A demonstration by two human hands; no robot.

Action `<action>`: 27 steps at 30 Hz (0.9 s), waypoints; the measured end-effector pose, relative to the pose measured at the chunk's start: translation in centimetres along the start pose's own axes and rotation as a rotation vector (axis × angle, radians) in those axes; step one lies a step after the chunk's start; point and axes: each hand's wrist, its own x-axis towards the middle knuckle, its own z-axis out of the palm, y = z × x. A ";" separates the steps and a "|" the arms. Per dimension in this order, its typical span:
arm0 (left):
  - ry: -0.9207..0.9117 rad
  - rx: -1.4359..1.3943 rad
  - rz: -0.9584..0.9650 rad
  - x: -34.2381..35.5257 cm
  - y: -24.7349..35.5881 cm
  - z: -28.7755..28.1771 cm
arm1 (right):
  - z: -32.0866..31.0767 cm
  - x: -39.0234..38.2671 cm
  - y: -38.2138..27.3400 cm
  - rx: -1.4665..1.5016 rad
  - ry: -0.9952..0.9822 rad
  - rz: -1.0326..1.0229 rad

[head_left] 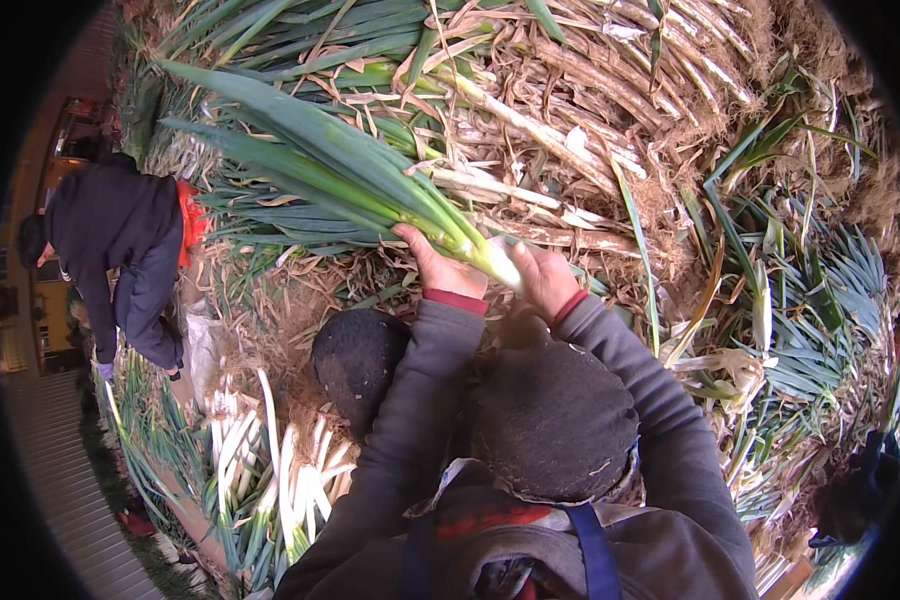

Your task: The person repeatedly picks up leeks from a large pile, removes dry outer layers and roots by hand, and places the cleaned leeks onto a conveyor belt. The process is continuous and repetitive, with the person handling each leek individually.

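Observation:
Out in front of my knees, I hold a large green onion [345, 170], its long green leaves pointing to the upper left. My left hand [448, 272] is closed round it where the leaves meet the pale stem. Just to the right, my right hand [548, 279] grips the white stem, with the thumb lying along it. The root end is hidden by the right hand. Right beyond my hands lies a big heap of unpeeled green onions [560, 140], with dry brown husks and hairy roots.
Peeled white-stemmed green onions [260, 450] lie at my lower left. Loose leaves and husks [740, 370] are strewn to my right, beside more green onions [830, 330]. A person in dark clothes [120, 240] bends over at the far left. My knees [550, 410] are below my hands.

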 end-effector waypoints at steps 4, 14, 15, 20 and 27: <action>-0.301 -0.013 -0.168 -0.6 0.4 1.1 | -0.1 0.9 0.5 0.607 -0.088 0.386; -0.233 -0.045 -0.029 -1.5 0.6 2.9 | -1.8 -1.3 -6.7 0.161 0.056 -0.148; -0.320 -0.011 -0.018 -1.5 0.8 2.7 | -1.3 -1.0 -6.8 0.184 0.071 -0.081; -0.357 -0.014 -0.080 -1.9 4.1 3.2 | -3.1 -1.6 -1.1 1.631 -0.108 0.258; -0.112 -0.058 0.057 -0.6 13.4 4.3 | -16.1 -12.1 14.6 0.881 0.657 0.624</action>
